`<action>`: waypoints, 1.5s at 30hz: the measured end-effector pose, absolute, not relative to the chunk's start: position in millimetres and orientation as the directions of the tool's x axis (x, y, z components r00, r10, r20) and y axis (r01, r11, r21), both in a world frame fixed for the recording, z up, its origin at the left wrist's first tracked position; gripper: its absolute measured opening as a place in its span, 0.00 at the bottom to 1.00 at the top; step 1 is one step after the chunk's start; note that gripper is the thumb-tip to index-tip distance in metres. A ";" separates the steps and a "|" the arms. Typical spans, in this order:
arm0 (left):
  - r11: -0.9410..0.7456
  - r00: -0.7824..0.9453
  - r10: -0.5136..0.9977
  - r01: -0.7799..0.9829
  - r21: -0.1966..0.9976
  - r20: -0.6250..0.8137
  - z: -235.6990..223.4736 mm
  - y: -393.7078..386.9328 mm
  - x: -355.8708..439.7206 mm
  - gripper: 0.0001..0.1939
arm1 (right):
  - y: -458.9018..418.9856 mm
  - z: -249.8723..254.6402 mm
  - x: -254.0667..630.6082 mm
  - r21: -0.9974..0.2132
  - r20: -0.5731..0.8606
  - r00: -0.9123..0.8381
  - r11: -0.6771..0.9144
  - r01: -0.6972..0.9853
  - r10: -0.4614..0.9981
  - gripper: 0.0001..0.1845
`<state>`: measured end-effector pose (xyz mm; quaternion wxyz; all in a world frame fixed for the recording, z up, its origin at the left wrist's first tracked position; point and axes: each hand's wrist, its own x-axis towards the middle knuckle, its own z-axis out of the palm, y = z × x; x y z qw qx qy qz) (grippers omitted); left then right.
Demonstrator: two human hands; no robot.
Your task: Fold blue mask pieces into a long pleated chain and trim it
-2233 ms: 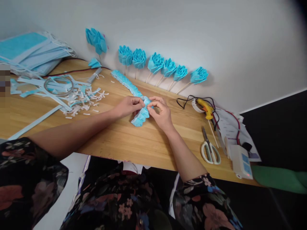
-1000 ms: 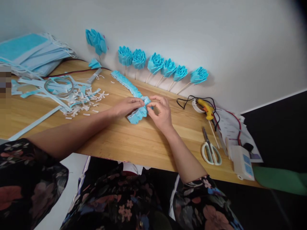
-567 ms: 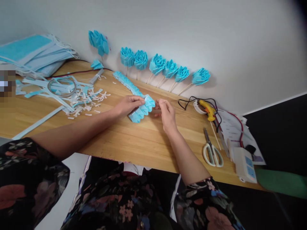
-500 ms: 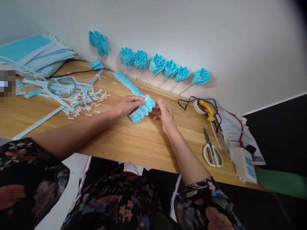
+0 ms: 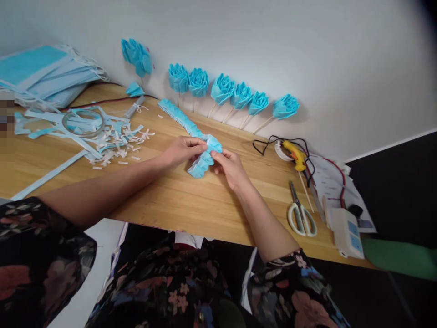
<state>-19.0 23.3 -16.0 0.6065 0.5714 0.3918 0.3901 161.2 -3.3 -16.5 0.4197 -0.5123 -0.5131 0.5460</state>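
Observation:
A long strip of folded blue mask fabric (image 5: 180, 118) with zigzag pleats runs across the wooden table toward me. Its near part is lifted and bends between my hands. My left hand (image 5: 186, 150) is closed, pinching the strip from the left with thumb and fingers. On the right side, my right hand (image 5: 231, 167) pinches the strip's pleated edge, thumb on top. The strip's short near end (image 5: 197, 170) hangs below the fingers. Some fingertips are hidden behind the fabric.
Blue fabric flowers on sticks (image 5: 223, 89) lean along the wall. Face masks (image 5: 44, 73), a tape roll (image 5: 83, 123) and white scraps (image 5: 109, 150) lie left. Right are a yellow glue gun (image 5: 295, 155), scissors (image 5: 302, 218), papers (image 5: 336, 182) and a power strip (image 5: 348, 234).
My right hand has moved left from beside the strip and now grips its edge. The pleated part between my hands has bent and changed shape. The view has shifted slightly.

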 end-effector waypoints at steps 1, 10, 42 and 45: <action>0.050 0.382 0.924 -0.033 0.998 -0.034 -15.0 22.8 -18.8 0.07 | -3.1 -17.0 161.3 -0.991 -0.119 -0.121 -0.111 0.076 0.985 0.16; 0.099 0.428 0.901 -0.041 0.994 -0.072 -12.6 24.5 -19.5 0.09 | -0.9 -21.5 161.4 -0.983 -0.006 -0.113 0.014 0.181 0.994 0.17; 0.089 0.487 0.868 0.050 0.995 -0.102 -11.8 26.7 -21.7 0.08 | 1.8 -28.3 165.3 -0.977 0.090 -0.079 0.103 0.184 0.993 0.24; 0.091 0.464 0.881 0.019 0.996 -0.089 -12.0 27.1 -21.7 0.08 | 1.1 -26.7 164.3 -0.988 0.036 -0.073 0.047 0.150 0.997 0.26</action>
